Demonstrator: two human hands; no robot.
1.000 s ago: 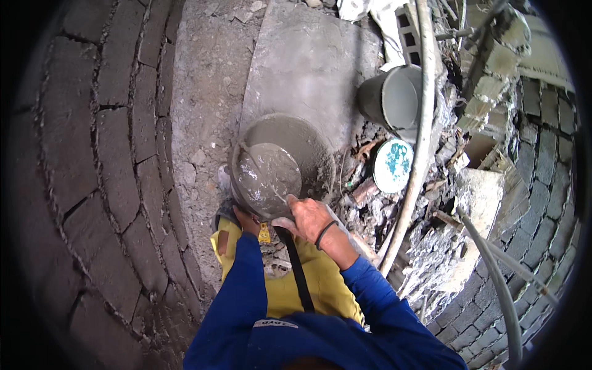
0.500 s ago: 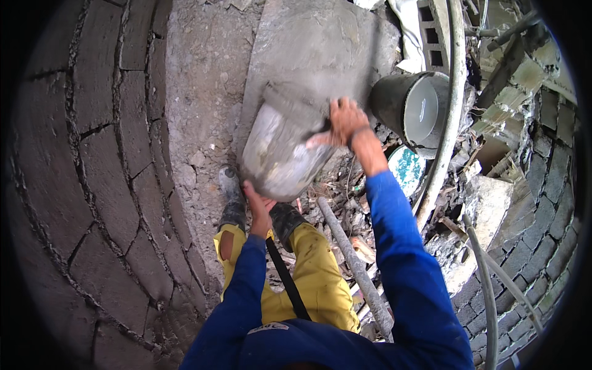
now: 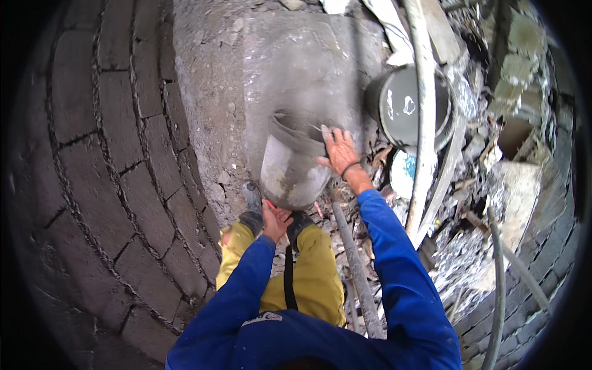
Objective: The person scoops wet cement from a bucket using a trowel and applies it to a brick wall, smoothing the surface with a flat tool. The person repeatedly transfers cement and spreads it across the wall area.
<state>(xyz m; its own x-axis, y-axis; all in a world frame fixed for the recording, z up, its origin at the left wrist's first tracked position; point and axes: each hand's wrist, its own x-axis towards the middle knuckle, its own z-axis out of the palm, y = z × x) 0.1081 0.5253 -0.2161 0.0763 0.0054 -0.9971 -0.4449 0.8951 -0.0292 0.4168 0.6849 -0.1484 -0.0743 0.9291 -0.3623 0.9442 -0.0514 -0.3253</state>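
Observation:
A grey, mortar-smeared bucket [image 3: 293, 176] is tilted in front of me, its mouth turned away from me. Inside the rim it is dark, and I cannot make out any contents. My right hand [image 3: 341, 151] grips the rim on the right side, fingers spread over the edge. Under the bucket's bottom, my left hand [image 3: 275, 221] supports it with curled fingers partly hidden; a small red spot shows by the fingertips. Beyond the mouth lies a wet grey board [image 3: 302, 49], blurred in places.
A second bucket [image 3: 394, 111] with a grey surface inside stands at the right, crossed by a pale hose [image 3: 422, 160]. Beside it lies a white and teal round container [image 3: 404, 169]. A pole [image 3: 357, 265] rests on rubble near my legs. A block wall [image 3: 111, 160] rises at the left.
The bucket now shows more of its open mouth and its rim has come nearer to me. My right hand stays at the rim, and my left hand remains under the bottom.

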